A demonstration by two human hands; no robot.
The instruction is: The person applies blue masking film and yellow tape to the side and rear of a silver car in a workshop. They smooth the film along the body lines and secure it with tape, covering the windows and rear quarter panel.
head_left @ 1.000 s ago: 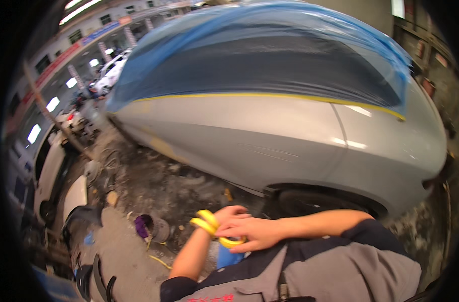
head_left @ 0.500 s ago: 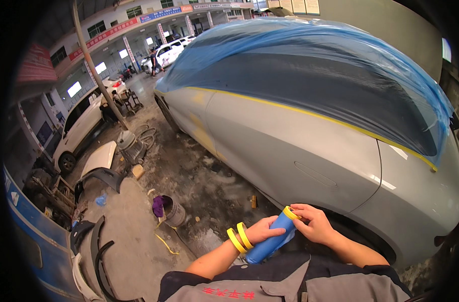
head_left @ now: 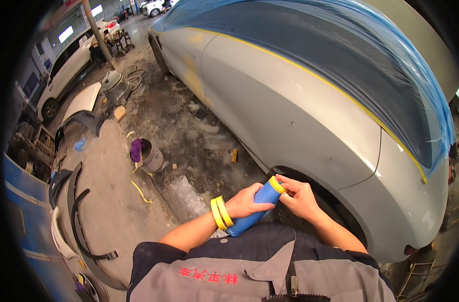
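Observation:
My left hand [head_left: 245, 202] is wrapped round a roll of blue masking film [head_left: 249, 220], held slanting in front of my body. Yellow masking tape [head_left: 276, 184] rings the roll's upper end. There my right hand [head_left: 301, 200] pinches the tape's edge with thumb and fingertips; the exact grip is partly hidden. Two more yellow tape rolls [head_left: 221, 213] sit round my left wrist like bangles. Beyond my hands stands a silver-grey car [head_left: 269, 110]. Blue plastic film [head_left: 390, 45] covers its windows and roof, edged by a yellow tape line [head_left: 310, 71].
At left on the floor stand a bucket [head_left: 152, 160] with a purple cloth [head_left: 137, 150] and a shop vacuum [head_left: 115, 88] near a pole. Black trim pieces [head_left: 78, 206] lie by a blue panel [head_left: 35, 221]. A white car [head_left: 71, 65] is parked far left.
The view has tipped downward, so the car and floor sit higher in the picture. Both hands stay on the film roll and its tape, with little change in grip.

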